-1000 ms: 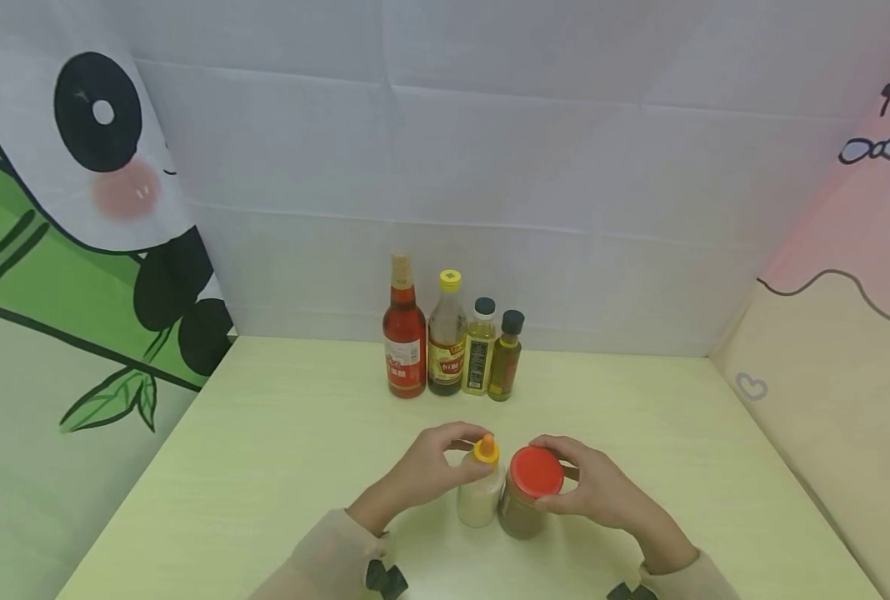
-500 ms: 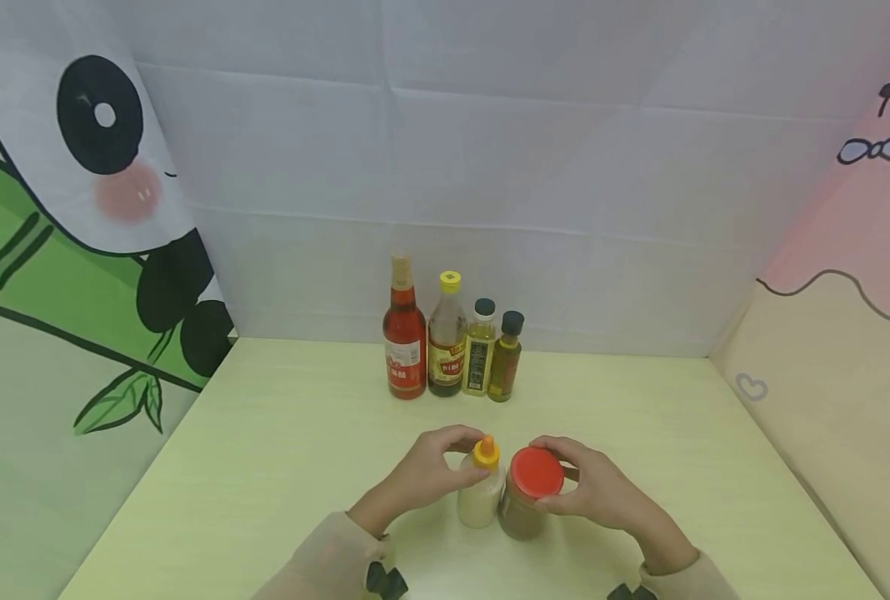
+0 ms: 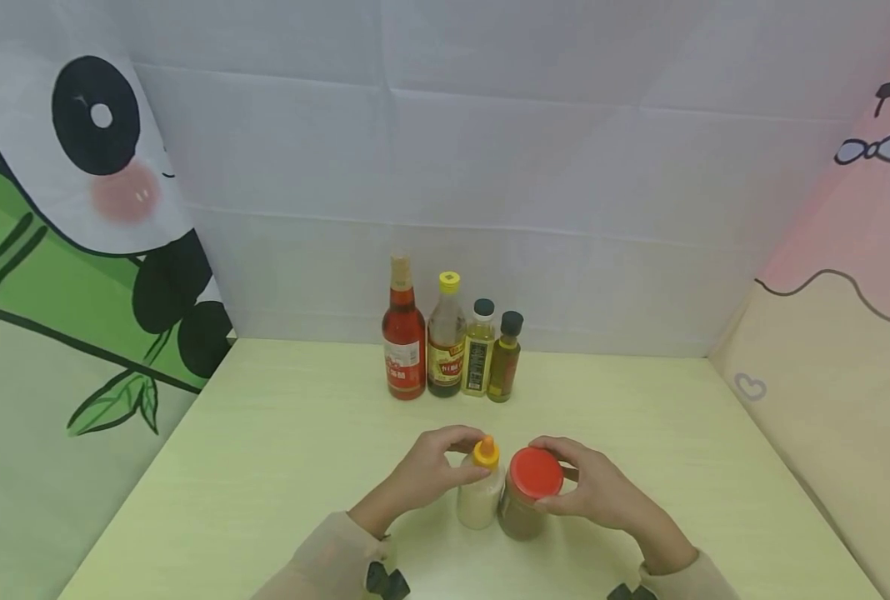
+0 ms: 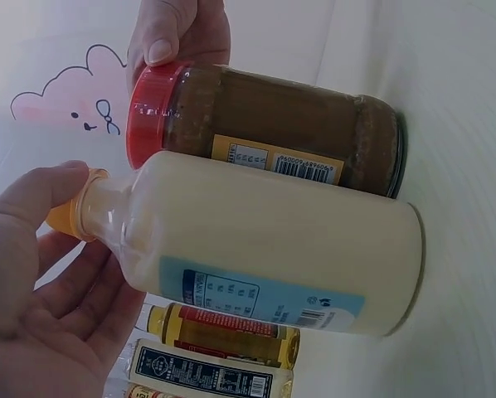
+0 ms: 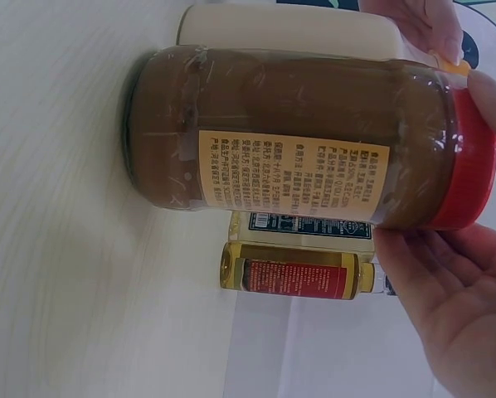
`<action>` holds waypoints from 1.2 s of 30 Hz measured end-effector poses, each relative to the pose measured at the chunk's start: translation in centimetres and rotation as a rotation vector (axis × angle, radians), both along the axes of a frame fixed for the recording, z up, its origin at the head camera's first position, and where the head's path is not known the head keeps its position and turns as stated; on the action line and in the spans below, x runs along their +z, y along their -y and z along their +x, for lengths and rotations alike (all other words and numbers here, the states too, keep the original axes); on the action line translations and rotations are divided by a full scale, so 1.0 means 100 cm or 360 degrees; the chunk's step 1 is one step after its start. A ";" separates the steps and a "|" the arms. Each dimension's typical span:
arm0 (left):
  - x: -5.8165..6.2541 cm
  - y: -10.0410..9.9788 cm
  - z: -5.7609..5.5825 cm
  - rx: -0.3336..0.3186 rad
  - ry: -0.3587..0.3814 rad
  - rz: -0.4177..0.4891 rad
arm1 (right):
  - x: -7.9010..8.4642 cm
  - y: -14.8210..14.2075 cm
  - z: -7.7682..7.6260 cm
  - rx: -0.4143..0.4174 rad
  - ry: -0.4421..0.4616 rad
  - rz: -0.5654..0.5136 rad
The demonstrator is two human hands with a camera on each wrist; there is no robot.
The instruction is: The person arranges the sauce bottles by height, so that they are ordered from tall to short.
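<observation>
A squeeze bottle (image 3: 478, 502) of cream-coloured sauce stands upright on the pale table, its orange-yellow nozzle cap on top. My left hand (image 3: 432, 467) pinches it at the cap and neck between thumb and fingers. Close at its right side is a jar (image 3: 522, 517) of brown paste under a red lid (image 3: 537, 472). My right hand (image 3: 593, 486) grips that jar near the lid, thumb in front and fingers behind. In the left wrist view the squeeze bottle (image 4: 273, 240) shows a blue label. The right wrist view shows a tan printed label on the jar (image 5: 314, 99).
Behind the hands, a row of bottles stands near the back wall: a tall red one (image 3: 404, 350), a yellow-capped dark sauce bottle (image 3: 447, 342), and two small dark-capped oil bottles (image 3: 478, 354). Printed cloth (image 3: 490, 167) encloses the table (image 3: 640, 433) at back and sides.
Both hands stay at the squeeze bottle and the jar, with no visible movement of either. Only the head view shifts very slightly.
</observation>
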State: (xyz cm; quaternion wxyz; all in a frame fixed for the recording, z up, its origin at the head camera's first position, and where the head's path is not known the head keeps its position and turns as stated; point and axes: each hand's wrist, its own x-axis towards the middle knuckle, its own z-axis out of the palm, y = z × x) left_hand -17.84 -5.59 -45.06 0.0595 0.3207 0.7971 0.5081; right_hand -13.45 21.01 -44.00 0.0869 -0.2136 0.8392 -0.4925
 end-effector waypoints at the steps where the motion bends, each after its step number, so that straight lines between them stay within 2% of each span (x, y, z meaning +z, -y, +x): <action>1: 0.001 0.000 0.000 0.0004 -0.0004 -0.0004 | 0.000 0.000 0.000 0.0002 -0.0001 0.0001; 10: 0.011 -0.002 -0.005 0.0045 -0.0060 0.0005 | 0.001 0.000 0.000 -0.0006 0.0003 0.0000; 25: 0.019 -0.002 -0.013 0.0088 -0.0111 0.0017 | -0.001 0.000 -0.001 -0.0015 -0.0001 0.0020; 36: 0.022 -0.010 -0.025 0.0159 -0.0010 0.0039 | -0.001 -0.001 0.000 -0.0009 0.0004 -0.0023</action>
